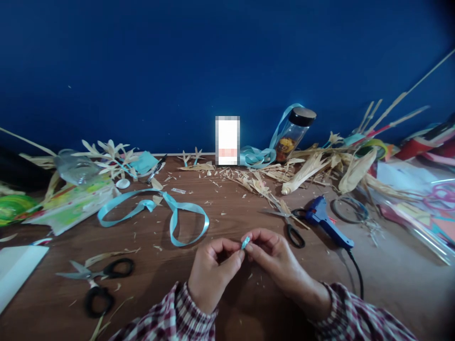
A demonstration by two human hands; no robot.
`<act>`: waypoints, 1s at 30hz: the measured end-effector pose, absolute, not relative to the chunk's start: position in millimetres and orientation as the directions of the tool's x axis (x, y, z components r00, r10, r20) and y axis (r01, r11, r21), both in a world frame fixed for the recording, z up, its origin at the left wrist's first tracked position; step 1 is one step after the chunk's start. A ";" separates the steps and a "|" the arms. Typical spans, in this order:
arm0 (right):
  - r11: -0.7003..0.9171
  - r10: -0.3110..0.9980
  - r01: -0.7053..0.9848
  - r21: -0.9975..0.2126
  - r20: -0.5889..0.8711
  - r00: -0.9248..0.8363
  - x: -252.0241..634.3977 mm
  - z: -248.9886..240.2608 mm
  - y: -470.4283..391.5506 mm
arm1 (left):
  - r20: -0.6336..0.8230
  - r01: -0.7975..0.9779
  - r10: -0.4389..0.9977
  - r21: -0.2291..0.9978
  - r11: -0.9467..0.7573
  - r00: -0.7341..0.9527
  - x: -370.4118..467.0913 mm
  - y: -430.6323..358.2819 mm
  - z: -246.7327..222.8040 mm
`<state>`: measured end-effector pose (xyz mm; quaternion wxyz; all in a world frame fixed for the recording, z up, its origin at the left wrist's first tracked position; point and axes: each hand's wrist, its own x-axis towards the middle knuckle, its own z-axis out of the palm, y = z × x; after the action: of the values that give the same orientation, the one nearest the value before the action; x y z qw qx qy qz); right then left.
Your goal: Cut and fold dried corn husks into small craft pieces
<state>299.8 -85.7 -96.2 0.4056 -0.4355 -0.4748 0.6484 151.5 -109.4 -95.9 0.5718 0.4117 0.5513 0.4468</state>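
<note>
A small folded piece of light-blue ribbon is pinched between the fingertips of both hands, low over the brown table. My left hand grips it from the left with thumb and forefinger. From the other side my right hand holds it the same way, fingers curled. Beyond my left hand a longer light-blue ribbon lies in loose loops. Black-handled scissors rest spread apart on the left. Past my right hand lie a second pair of scissors and a blue glue gun with its black cord.
A dark-lidded jar leans at the back beside more bunched ribbon. Dried corn husks and scraps litter the rear. Husk flowers and a clear plastic container sit back left. A wire coil lies right of the glue gun.
</note>
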 end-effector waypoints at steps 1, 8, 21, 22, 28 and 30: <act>-0.217 0.942 -0.105 -0.971 -0.180 -0.282 298.9 -95.1 -85.9 | -0.253 -0.029 0.967 0.967 0.252 -0.019 152.1 -109.9 -95.2; -0.297 0.936 -0.077 -0.952 -0.274 -0.223 292.5 -96.4 -89.8 | 0.056 0.329 0.996 0.944 -0.032 -0.065 157.0 -114.7 -91.4; -0.272 0.935 -0.141 -0.952 -0.227 -0.272 298.7 -97.4 -86.7 | -0.251 -0.007 0.967 0.968 0.251 -0.038 149.7 -106.3 -105.6; -0.278 0.935 -0.142 -0.950 -0.233 -0.269 298.3 -98.2 -86.8 | -0.246 0.021 0.968 0.969 0.247 -0.046 150.7 -106.7 -104.3; -0.334 0.923 -0.219 -0.917 -0.270 -0.274 296.1 -101.6 -88.5 | 0.030 0.322 0.996 0.947 -0.001 -0.085 155.8 -110.3 -91.4; -0.352 0.917 -0.229 -0.908 -0.285 -0.277 295.5 -100.5 -89.4 | 0.138 0.407 0.989 0.908 -0.102 -0.060 156.9 -113.0 -90.4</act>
<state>295.5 -89.4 -100.5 0.4120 -0.4377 -0.3931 0.6958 156.9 -113.0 -90.4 0.3324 0.5995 0.5820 0.4374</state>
